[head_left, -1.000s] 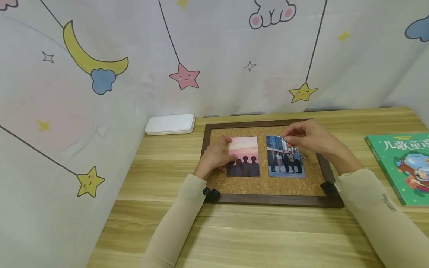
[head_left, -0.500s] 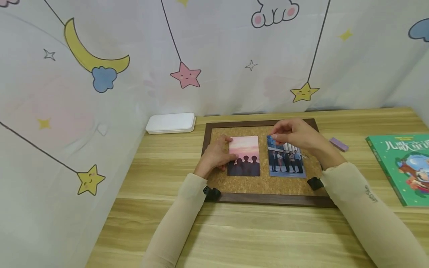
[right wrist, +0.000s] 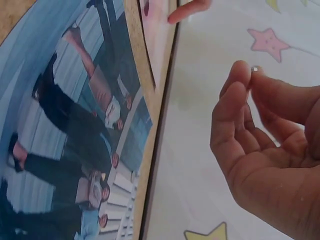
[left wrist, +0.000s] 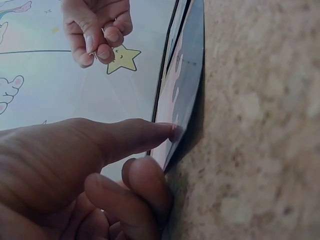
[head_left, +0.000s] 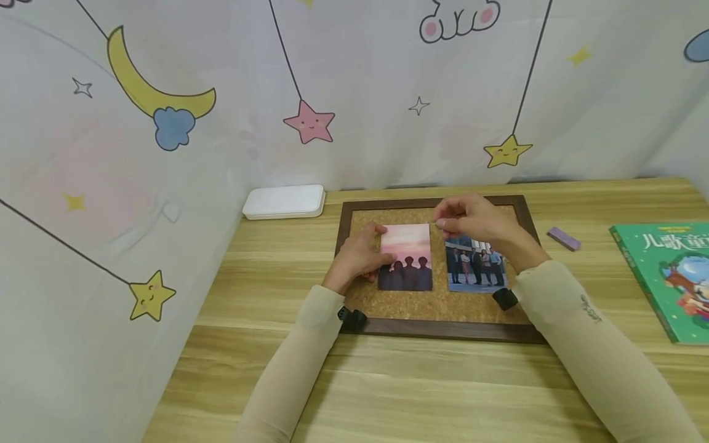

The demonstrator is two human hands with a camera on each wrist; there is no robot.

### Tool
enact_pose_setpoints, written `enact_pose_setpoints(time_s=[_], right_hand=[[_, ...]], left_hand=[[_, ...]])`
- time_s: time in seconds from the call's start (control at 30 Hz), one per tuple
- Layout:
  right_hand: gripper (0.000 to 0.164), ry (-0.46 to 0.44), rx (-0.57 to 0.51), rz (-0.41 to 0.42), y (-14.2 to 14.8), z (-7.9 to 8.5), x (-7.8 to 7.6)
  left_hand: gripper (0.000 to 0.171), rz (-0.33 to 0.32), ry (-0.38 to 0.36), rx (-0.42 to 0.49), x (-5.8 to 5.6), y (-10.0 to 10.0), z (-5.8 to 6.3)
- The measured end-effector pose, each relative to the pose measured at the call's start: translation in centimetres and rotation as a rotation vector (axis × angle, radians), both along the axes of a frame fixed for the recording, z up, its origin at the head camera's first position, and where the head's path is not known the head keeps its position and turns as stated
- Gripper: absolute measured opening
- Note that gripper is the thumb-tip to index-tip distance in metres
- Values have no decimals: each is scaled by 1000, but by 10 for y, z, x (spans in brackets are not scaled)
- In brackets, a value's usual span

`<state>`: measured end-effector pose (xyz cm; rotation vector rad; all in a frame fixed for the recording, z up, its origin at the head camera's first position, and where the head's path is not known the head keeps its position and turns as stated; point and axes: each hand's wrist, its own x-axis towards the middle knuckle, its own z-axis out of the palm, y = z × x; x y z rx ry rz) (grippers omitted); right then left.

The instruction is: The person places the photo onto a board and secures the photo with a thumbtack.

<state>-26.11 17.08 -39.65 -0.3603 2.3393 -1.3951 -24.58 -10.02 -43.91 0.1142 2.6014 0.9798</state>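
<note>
A framed corkboard (head_left: 421, 311) lies on the wooden table with two photos on it. The left photo (head_left: 408, 243) has dark silhouettes under a pink sky. My left hand (head_left: 354, 255) rests on its left side, thumb and index finger touching its surface; in the left wrist view the straight thumb presses it and its near edge stands slightly off the cork. To its right lies a photo of standing people in suits (head_left: 475, 269). Above that photo's upper left corner, my right hand (head_left: 473, 218) pinches a small shiny pin (right wrist: 255, 68) between thumb and index finger.
A white case (head_left: 284, 202) stands at the back left. Right of the board lies a small purple block (head_left: 564, 239), and farther right a green book (head_left: 659, 277). A white curtain with printed stars (head_left: 310, 123) hangs behind the table.
My right hand has moved left across the top of the suits photo towards the sunset photo, keeping its pinch. The purple block has come into sight. My left hand has stayed in place.
</note>
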Motion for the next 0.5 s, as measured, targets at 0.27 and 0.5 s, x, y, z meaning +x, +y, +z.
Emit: enact_pose_setpoints(time_s=[0.27,0.5], right_hand=[[22,-12,-2,-15,-12,-4,-12],[21,-52,18,3,-17,-11,-25]], left_hand=[[64,15,-7,-2,0,1,2],[65,17,-17,6,0,1,2]])
